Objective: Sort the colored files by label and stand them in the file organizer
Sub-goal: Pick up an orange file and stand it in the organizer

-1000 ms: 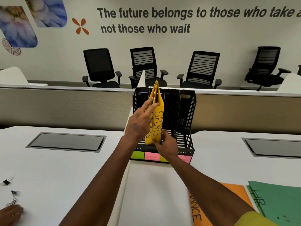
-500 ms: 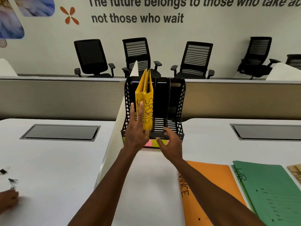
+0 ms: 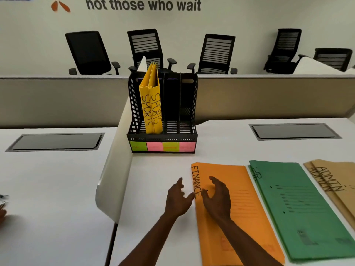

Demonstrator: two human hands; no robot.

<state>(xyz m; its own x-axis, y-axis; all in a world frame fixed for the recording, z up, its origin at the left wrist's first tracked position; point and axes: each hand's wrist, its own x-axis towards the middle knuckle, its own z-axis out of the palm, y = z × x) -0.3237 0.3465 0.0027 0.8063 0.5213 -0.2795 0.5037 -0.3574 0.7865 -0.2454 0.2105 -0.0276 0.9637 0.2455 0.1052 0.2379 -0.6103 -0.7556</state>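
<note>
Two yellow files marked SPORTS (image 3: 151, 108) stand upright in the second slot from the left of the black mesh file organizer (image 3: 190, 116). Coloured sticky labels (image 3: 163, 146) line its front. An orange file marked FINANCE (image 3: 238, 204) lies flat on the desk near me, with green HR files (image 3: 299, 204) and brown ADMIN files (image 3: 334, 181) to its right. My left hand (image 3: 177, 198) hovers open just left of the orange file's spine. Above that file's left part my right hand (image 3: 218, 198) hangs, fingers loosely spread, holding nothing.
A white rounded divider (image 3: 115, 169) runs down the left of my desk area. Grey cable hatches (image 3: 55, 142) (image 3: 294, 131) are set in the desks either side. Black office chairs (image 3: 217, 52) stand behind the low partition. Another person's hand (image 3: 2, 215) and binder clips (image 3: 2, 197) show at far left.
Both hands let go of the yellow SPORTS files, which now stand in the organizer, and drew back toward me to the orange FINANCE file. The camera tilted down.
</note>
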